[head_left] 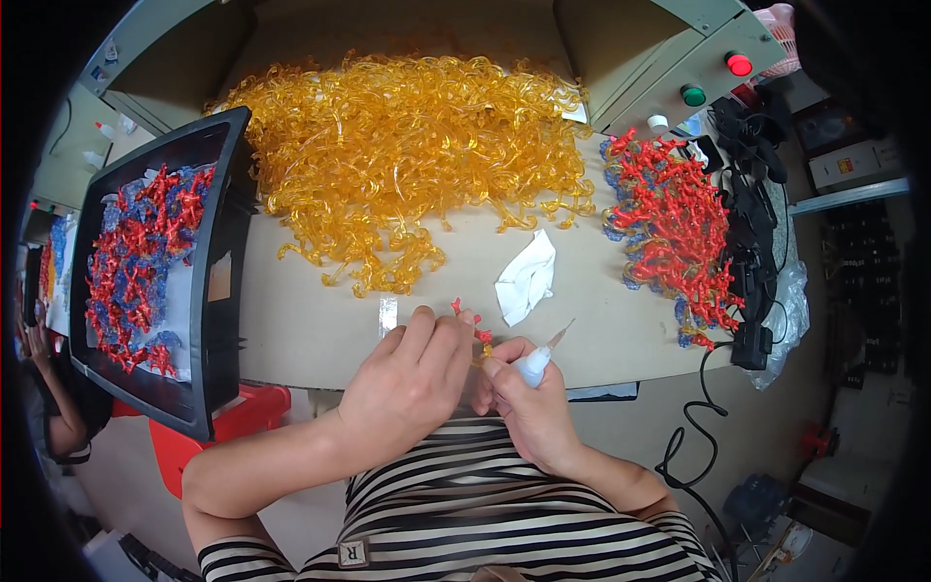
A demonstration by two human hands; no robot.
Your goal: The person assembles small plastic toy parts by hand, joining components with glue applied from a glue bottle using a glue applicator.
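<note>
Seen from the head camera, nearest is the wearer's black-and-cream striped shirt (436, 495), with a bare forearm reaching forward on each side toward a pale worktable (301, 339).

Just past the table's near edge, the two hands almost meet. The left hand (407, 373) is back-up, its fingers curled and closed on a small red piece (482, 336), which pokes out between the hands above an amber part (488, 351). The right hand (538, 412) has its thumb and forefinger tips at that amber part; whether they pinch it I cannot tell. The same hand grips a white squeeze bottle (532, 368), tilted, its thin needle tip pointing up and to the right, away from the piece.

Beyond the hands lies a crumpled white cloth or tissue (527, 278). A broad heap of glossy, curly amber pieces (407, 145) covers the back of the table. At right is a pile of red branching pieces (679, 233) with blue ones among them, beside black cables (745, 281). At left, a tilted black tray (221, 291) holds more red and blue pieces (145, 262).
</note>
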